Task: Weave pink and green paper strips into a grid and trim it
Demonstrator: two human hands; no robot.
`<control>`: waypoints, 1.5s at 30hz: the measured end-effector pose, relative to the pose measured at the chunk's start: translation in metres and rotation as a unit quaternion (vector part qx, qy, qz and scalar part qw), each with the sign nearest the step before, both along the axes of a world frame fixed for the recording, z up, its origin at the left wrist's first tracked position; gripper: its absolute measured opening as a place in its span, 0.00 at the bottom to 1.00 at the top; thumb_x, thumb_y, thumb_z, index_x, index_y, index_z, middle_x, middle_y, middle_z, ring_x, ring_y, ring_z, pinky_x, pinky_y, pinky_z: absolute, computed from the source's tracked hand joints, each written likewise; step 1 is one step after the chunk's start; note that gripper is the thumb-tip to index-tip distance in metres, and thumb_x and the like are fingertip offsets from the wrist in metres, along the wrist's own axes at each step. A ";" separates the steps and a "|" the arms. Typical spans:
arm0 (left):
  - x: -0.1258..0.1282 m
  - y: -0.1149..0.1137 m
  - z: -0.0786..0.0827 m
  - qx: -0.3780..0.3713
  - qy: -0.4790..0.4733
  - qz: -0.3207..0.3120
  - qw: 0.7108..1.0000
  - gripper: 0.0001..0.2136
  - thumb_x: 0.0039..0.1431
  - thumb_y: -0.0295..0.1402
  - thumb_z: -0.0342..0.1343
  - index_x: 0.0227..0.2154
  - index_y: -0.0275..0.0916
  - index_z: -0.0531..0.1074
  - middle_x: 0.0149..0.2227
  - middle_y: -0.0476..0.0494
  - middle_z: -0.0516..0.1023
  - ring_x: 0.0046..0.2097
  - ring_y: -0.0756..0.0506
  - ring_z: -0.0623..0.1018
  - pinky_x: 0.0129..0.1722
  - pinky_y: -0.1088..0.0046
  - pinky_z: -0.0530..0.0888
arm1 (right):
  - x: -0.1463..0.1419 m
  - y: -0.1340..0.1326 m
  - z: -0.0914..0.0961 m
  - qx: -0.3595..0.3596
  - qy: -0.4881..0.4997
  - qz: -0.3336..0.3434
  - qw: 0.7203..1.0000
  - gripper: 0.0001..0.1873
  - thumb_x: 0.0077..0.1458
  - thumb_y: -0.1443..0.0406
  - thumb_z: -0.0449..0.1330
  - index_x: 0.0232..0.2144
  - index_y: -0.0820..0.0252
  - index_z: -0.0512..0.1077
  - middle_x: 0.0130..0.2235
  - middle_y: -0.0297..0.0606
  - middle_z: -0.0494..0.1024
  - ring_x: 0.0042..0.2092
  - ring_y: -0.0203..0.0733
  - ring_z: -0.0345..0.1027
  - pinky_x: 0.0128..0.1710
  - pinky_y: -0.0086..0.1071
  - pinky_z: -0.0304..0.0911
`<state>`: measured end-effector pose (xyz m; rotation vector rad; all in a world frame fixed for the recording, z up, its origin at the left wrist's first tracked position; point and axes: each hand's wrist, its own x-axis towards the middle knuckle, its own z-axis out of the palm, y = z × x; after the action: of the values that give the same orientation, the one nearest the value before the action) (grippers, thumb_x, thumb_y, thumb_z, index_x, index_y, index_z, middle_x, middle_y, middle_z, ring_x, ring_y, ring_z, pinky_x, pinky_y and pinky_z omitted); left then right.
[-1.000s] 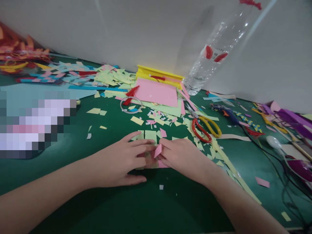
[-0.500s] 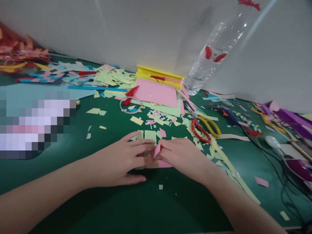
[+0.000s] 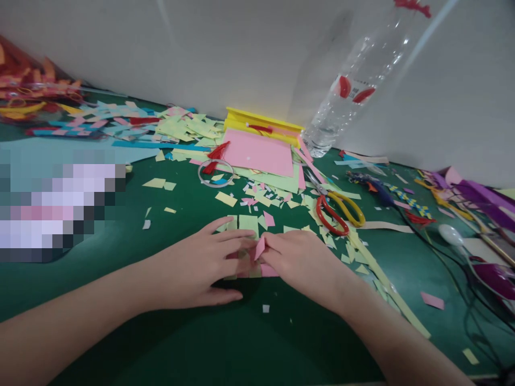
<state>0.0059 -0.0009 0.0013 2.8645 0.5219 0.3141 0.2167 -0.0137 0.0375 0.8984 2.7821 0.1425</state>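
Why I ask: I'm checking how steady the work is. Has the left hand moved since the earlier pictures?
No: judged against the small white scrap on the table, the left hand shows no clear shift in any direction.

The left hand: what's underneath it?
Around the fingers of the left hand, pale green strips and pink paper peek out; whatever lies directly beneath is covered.

Far side, before you: one pale wall (image 3: 161,64); one clear bottle (image 3: 364,75) with red-marked label (image 3: 356,91); one yellow folded piece (image 3: 233,122). Far left of you: one orange bundle (image 3: 48,80); nearer, one pale blue sheet (image 3: 137,154). To your right: red-and-yellow-handled scissors (image 3: 323,191); one white spoon-shaped item (image 3: 450,234); farther, purple strips (image 3: 483,195).
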 end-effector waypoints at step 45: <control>0.000 -0.001 -0.002 0.000 0.022 0.006 1.000 0.16 0.60 0.39 0.51 0.51 0.49 0.66 0.55 0.43 0.68 0.60 0.41 0.62 0.62 0.54 0.46 | 0.006 0.011 -0.005 -0.169 0.091 -0.108 0.975 0.09 0.58 0.65 0.53 0.30 0.64 0.69 0.34 0.37 0.69 0.29 0.35 0.62 0.26 0.29 0.53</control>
<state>0.0062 -0.0016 -0.0012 2.8749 0.5474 0.2528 0.2230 -0.0024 0.0321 1.1585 2.7186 -0.4566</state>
